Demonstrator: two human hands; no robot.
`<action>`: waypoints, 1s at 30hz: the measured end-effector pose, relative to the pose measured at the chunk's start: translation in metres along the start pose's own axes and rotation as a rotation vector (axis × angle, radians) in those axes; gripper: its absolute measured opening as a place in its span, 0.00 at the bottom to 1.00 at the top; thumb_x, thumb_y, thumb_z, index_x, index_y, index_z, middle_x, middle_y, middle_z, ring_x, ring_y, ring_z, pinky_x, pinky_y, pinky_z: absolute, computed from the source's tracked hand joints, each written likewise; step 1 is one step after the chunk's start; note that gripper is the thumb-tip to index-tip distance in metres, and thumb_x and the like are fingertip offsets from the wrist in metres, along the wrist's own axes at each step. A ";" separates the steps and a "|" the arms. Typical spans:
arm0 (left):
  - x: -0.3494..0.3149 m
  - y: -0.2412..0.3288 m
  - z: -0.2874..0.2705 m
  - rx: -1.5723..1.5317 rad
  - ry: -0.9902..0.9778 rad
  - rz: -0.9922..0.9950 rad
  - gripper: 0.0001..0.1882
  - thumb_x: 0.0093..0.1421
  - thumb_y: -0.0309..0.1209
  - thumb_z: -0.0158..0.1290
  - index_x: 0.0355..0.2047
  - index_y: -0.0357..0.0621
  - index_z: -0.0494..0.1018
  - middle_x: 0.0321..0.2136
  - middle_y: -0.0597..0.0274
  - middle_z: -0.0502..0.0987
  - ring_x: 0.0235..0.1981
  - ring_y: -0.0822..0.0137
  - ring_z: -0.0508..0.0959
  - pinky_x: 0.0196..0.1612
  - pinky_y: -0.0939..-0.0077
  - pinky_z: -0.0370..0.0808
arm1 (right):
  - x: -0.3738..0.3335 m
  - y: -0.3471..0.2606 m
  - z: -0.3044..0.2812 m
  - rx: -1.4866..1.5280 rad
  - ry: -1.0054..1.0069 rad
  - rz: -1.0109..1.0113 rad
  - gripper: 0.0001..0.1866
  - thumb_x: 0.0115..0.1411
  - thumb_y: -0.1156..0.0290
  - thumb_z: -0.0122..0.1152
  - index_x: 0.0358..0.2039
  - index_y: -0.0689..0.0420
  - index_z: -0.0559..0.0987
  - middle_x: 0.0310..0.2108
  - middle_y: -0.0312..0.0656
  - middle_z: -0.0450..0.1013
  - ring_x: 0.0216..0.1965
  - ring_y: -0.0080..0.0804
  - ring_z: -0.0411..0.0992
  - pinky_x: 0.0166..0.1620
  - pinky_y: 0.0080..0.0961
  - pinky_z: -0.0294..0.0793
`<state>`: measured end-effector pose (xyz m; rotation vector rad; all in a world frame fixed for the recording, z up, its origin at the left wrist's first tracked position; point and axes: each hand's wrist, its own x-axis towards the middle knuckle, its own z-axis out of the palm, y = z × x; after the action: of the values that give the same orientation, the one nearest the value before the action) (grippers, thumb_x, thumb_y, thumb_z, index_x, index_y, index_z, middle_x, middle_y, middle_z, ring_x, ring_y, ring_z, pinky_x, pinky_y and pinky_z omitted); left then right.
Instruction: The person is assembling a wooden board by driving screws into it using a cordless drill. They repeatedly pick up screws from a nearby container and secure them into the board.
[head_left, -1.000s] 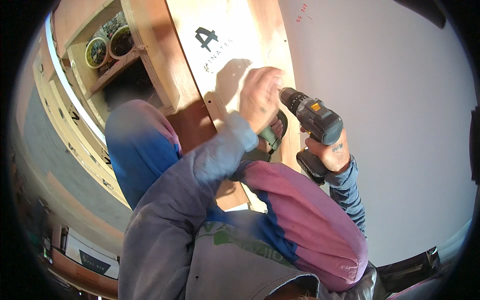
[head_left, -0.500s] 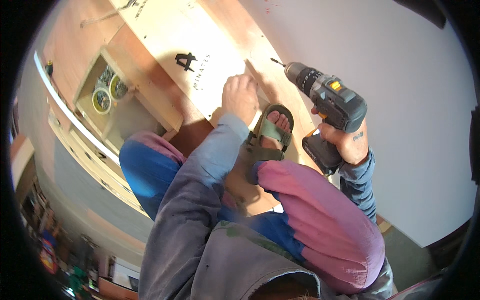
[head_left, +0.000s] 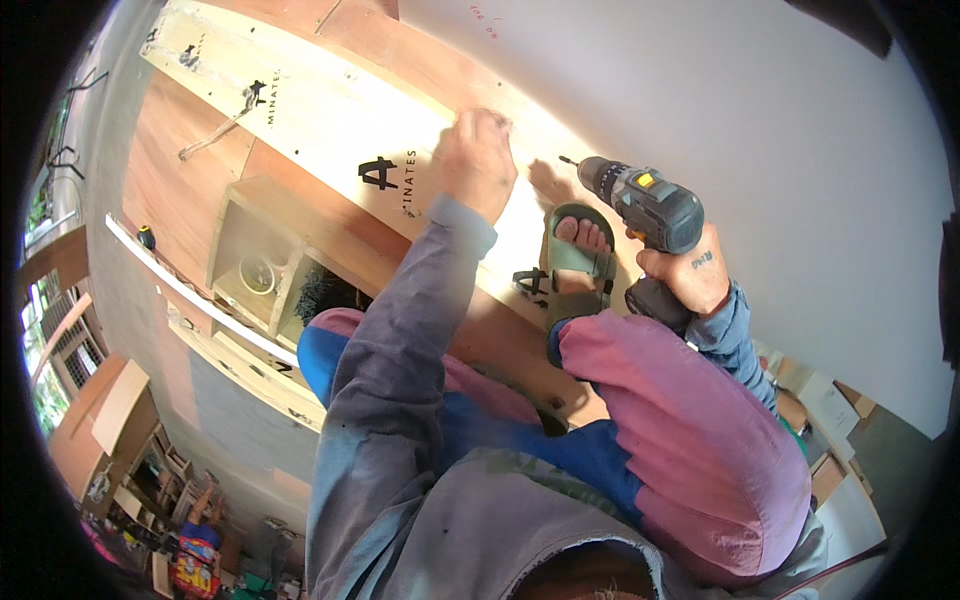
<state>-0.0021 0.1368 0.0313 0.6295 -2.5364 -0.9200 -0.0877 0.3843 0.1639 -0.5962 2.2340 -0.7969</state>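
Note:
My right hand (head_left: 692, 272) is wrapped round the grip of a cordless drill (head_left: 652, 207), grey and black with a yellow switch on top. A short dark bit (head_left: 568, 160) sticks out of its chuck, pointing up and left, apart from the wood at my left hand. My left hand (head_left: 478, 163) is over a pale plywood strip (head_left: 330, 120) with black printing. Its fingers are curled together near the strip's far edge; whatever they may pinch is hidden. My sandalled foot (head_left: 580, 235) rests on the wood between both hands.
A large white panel (head_left: 780, 200) covers the right side. At left lies an open wooden box (head_left: 228, 235) with a round tub (head_left: 257, 274) and a pile of dark, fine pieces (head_left: 318, 295). Beyond it run a long white-edged strip (head_left: 190, 283) and a black-and-yellow tool (head_left: 147, 238).
The whole view has shifted. My left hand has moved farther away across the printed strip, its fingers still curled. The drill has come closer to my foot, still in my right hand.

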 end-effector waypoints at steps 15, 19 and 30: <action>0.041 0.121 -0.118 -1.727 -0.042 -0.849 0.16 0.71 0.36 0.53 0.54 0.41 0.69 0.50 0.54 0.76 0.54 0.57 0.77 0.55 0.60 0.76 | 0.006 -0.010 0.016 0.246 0.009 -0.101 0.34 0.45 0.88 0.54 0.57 0.62 0.75 0.44 0.45 0.81 0.45 0.34 0.80 0.49 0.30 0.80; 0.034 0.117 -0.117 -1.760 -0.028 -0.869 0.17 0.70 0.38 0.55 0.54 0.44 0.70 0.54 0.55 0.76 0.56 0.59 0.77 0.57 0.61 0.76 | 0.001 -0.006 0.016 0.209 -0.037 -0.050 0.34 0.45 0.85 0.57 0.57 0.60 0.75 0.43 0.47 0.81 0.44 0.39 0.81 0.47 0.34 0.80; 0.044 0.121 -0.151 -1.920 0.009 -0.535 0.23 0.75 0.32 0.44 0.67 0.41 0.58 0.59 0.44 0.72 0.59 0.54 0.76 0.58 0.58 0.78 | -0.003 0.007 0.031 0.282 -0.042 -0.020 0.28 0.47 0.80 0.62 0.52 0.57 0.79 0.42 0.45 0.82 0.44 0.39 0.82 0.49 0.32 0.81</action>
<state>-0.0010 0.1209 0.2294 0.4893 -0.4838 -2.6288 -0.0646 0.3796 0.1430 -0.4942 2.0320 -1.0771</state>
